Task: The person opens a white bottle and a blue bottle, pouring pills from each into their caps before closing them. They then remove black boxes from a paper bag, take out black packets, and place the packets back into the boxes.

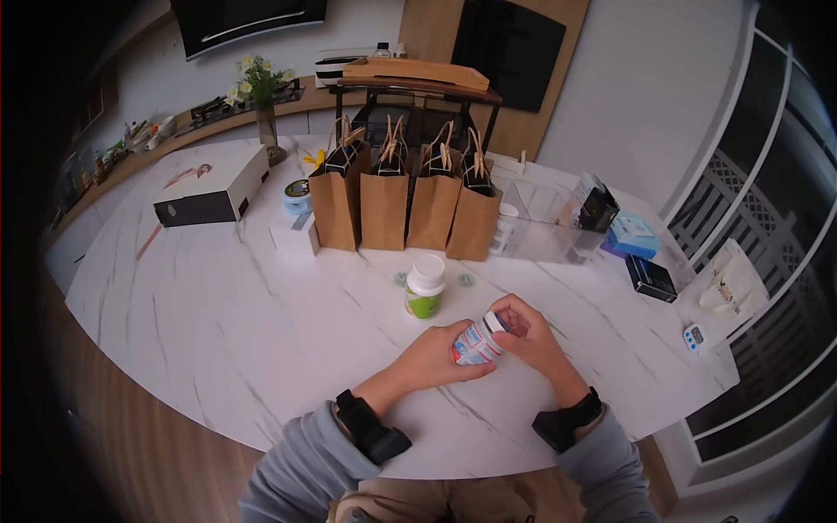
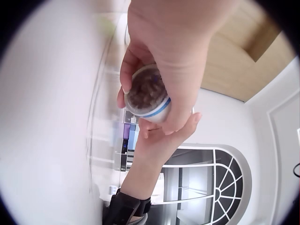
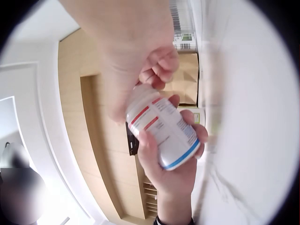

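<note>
A small white pill bottle point(image 1: 476, 342) with red and blue print lies tilted in my left hand point(image 1: 433, 357), whose fingers and thumb wrap its body. My right hand point(image 1: 534, 338) grips the bottle's top end with curled fingers and thumb; the cap itself is mostly hidden by them. Brown pieces show through the base of the pill bottle point(image 2: 147, 89) in the left wrist view. From the right wrist, the printed label of the pill bottle point(image 3: 164, 129) faces the camera. Just beyond the hands, a white-capped bottle with a green label point(image 1: 425, 288) stands upright on the marble-patterned table point(image 1: 288, 349).
Several brown paper bags point(image 1: 384, 209) stand in a row behind the green-labelled bottle. To the left are a white-and-black box point(image 1: 214, 187), a small white box point(image 1: 295, 237) and a vase of flowers point(image 1: 266, 122). A clear plastic box point(image 1: 545, 240), blue boxes point(image 1: 632, 234) and a small timer point(image 1: 694, 338) sit right.
</note>
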Motion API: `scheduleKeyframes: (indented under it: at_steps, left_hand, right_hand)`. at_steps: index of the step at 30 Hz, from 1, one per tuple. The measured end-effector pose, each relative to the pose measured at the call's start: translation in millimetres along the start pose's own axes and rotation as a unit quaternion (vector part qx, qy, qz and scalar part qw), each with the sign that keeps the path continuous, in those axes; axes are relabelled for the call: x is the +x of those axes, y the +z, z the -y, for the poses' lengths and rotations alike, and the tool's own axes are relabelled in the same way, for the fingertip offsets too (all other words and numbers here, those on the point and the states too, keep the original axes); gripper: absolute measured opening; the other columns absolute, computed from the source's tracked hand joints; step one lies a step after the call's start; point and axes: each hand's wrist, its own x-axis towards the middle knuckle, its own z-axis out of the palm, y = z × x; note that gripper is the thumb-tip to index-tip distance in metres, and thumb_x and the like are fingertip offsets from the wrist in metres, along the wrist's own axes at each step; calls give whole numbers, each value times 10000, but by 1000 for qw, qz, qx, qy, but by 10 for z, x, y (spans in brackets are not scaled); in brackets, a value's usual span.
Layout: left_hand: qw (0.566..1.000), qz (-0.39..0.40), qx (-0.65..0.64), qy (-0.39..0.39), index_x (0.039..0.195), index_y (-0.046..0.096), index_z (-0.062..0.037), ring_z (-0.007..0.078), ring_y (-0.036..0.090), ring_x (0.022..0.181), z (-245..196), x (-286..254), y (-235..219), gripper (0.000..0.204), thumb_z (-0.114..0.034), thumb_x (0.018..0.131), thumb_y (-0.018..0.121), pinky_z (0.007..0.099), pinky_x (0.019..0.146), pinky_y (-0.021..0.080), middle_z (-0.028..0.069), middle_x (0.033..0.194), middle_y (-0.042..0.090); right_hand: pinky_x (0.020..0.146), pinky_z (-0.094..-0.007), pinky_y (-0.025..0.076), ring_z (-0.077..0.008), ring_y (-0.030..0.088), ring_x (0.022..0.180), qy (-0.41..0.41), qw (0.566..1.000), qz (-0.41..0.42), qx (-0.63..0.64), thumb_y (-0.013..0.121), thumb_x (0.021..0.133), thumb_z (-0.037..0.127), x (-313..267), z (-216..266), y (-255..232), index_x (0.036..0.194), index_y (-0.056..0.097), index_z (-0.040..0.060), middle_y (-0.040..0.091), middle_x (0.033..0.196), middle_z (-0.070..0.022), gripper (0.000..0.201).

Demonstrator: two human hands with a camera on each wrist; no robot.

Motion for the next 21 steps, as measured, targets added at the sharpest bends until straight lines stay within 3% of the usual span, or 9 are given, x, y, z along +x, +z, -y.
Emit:
scheduleKeyframes:
  at_steps: [2, 4, 8, 10, 11, 12, 16, 18, 21]
  left_hand:
    - [998, -22, -54, 20, 1069, 456, -33, 197, 587, 778, 68, 14, 52, 537, -313, 687, 712, 287, 704, 459, 106, 880, 591]
    - [993, -43, -105, 41, 1042, 457, -34, 213, 593, 728, 137, 48, 81, 540, -345, 680, 711, 297, 672, 459, 106, 829, 598]
    - [994, -54, -91, 29, 1053, 441, -39, 185, 577, 752, 164, 51, 41, 511, -267, 690, 720, 287, 695, 454, 70, 834, 571]
    - [994, -47, -99, 7, 1060, 436, -42, 186, 574, 769, 163, 59, 35, 507, -236, 691, 725, 286, 712, 452, 67, 837, 562]
    - [991, -77, -79, 70, 1067, 437, -42, 183, 567, 792, 192, 77, 46, 502, -205, 690, 725, 287, 720, 452, 63, 849, 558]
    - [984, -105, -57, 133, 1074, 438, -42, 180, 561, 815, 203, 82, 48, 498, -173, 689, 726, 288, 728, 451, 59, 862, 555]
    - [980, -129, -36, 149, 1081, 455, -59, 199, 558, 873, 85, 66, 25, 493, -143, 680, 729, 294, 741, 457, 64, 927, 557]
    - [971, -198, 93, 102, 1061, 496, -87, 234, 546, 942, -102, -15, -16, 457, -92, 658, 712, 315, 741, 469, 67, 990, 557]
    - [935, -238, 231, 123, 1043, 532, -92, 246, 529, 1005, -195, -26, -50, 492, -1, 590, 700, 309, 788, 473, 70, 1042, 562]
  right_hand:
    - [592, -178, 400, -47, 472, 741, -26, 998, 34, 50, 657, 772, 158, -11, -19, -78, 983, 520, 50, 516, 835, 18, 275]
    - [728, -220, 421, -83, 470, 910, 29, 995, 77, 57, 663, 753, 130, -17, -39, -160, 1112, 499, 57, 502, 974, -8, 401]
    - [822, -266, 398, -114, 463, 994, -15, 993, 69, 96, 654, 740, 96, 18, -91, -205, 1162, 466, 60, 500, 1057, -30, 463]
    - [877, -292, 369, -137, 458, 1037, -34, 988, 15, 147, 649, 727, 72, 8, -9, -279, 1165, 461, 67, 491, 1123, -50, 476]
    - [935, -301, 346, -173, 468, 1069, -18, 983, -14, 181, 647, 702, 54, 3, -23, -295, 1146, 445, 50, 491, 1131, -67, 487]
    - [935, -301, 346, -173, 468, 1069, -22, 982, -19, 188, 647, 702, 54, -1, -46, -301, 1146, 445, 50, 491, 1131, -67, 487]
    - [911, -295, 357, -161, 465, 1056, 10, 977, 33, 210, 639, 699, 10, -23, -159, -268, 1126, 405, 61, 481, 1122, -66, 489]
    - [896, -292, 363, -152, 463, 1044, 15, 970, 60, 235, 634, 699, -12, -63, -257, -195, 1120, 384, 64, 477, 1109, -63, 495]
    - [876, -294, 389, -144, 480, 1009, 59, 970, 120, 204, 630, 705, -39, -97, -335, -155, 1116, 367, 59, 495, 1082, -73, 498]
